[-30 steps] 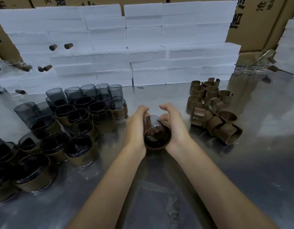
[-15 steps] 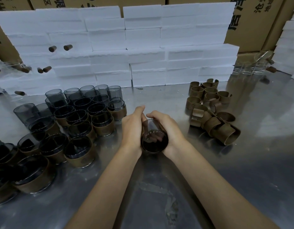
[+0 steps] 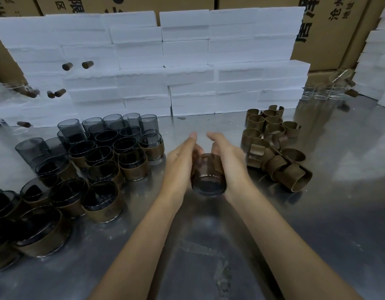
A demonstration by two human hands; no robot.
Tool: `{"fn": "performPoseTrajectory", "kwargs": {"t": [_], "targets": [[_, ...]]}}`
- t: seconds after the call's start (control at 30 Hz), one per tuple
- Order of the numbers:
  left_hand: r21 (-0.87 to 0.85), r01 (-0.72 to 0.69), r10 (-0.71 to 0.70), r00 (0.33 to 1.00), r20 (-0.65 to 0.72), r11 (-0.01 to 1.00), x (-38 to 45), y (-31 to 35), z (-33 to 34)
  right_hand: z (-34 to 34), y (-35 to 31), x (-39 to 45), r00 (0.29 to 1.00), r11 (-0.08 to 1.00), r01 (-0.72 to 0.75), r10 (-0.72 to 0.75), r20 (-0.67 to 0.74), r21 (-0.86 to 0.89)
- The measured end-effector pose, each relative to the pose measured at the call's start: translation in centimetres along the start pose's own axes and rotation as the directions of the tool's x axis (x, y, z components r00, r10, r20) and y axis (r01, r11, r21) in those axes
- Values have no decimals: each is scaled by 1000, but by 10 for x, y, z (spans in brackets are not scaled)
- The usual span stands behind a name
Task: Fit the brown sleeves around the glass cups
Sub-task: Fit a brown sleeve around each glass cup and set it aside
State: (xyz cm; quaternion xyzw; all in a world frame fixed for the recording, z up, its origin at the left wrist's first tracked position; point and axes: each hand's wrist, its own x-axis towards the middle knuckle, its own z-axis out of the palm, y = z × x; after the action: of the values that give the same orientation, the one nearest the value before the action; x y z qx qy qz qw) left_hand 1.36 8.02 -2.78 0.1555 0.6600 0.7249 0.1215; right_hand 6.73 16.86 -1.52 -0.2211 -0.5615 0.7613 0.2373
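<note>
glass cup [image 3: 208,176] smoky, tilted, wrapped in brown sleeve [image 3: 217,164]

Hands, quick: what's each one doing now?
Left hand: open, fingers straight, pressed against the glass cup.
Right hand: open too, pressing the cup's other side.
</note>
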Motion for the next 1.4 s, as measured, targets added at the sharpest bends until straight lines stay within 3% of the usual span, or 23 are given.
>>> {"fn": "performPoseTrajectory", "kwargs": {"t": [0.1, 0.2, 0.3, 0.4, 0.5, 0.6, 0.77, 0.97, 1.17, 1.3, 1.4], "targets": [[80, 92, -108, 967, 229, 993, -10, -3, 3, -12, -9, 4, 968, 971, 215, -226, -112, -104], [1, 155, -149, 949, 278, 988, -18, -8, 11, -19, -12, 7, 934, 932, 317, -339, -116, -174], [-296, 222, -168, 966, 197, 929, -17, -3, 14, -15, -15, 9, 956, 957, 289, -290, -50, -20], [-560, 292, -202, 955, 217, 776, -12, 5, 3, -12, -14, 12, 977, 974, 213, -212, 24, -76], [-683, 274, -185, 962, 203, 677, -7, 5, -10, -10, -6, 12, 984, 988, 90, -69, 166, -125], [-705, 261, -201, 965, 169, 659, -4, 2, -17, -4, 6, 7, 944, 956, 156, -71, 321, -247], [-596, 212, -187, 977, 105, 774, -4, 5, -16, 4, 23, 4, 926, 845, 359, -269, 265, -396], [-349, 144, -147, 989, 18, 926, -1, 3, -14, 1, 23, 6, 914, 722, 397, -366, 173, -566], [-199, 100, -103, 995, -6, 975, -1, 2, -18, -2, 25, 10, 914, 708, 393, -371, 165, -587], [44, 0, 2, 999, -49, 999, 0, 1, -19, -3, 29, 10, 898, 648, 427, -387, 209, -630], [296, -26, 57, 994, -98, 955, 2, -4, -20, -4, 34, 10, 907, 592, 414, -334, 257, -691]]}}
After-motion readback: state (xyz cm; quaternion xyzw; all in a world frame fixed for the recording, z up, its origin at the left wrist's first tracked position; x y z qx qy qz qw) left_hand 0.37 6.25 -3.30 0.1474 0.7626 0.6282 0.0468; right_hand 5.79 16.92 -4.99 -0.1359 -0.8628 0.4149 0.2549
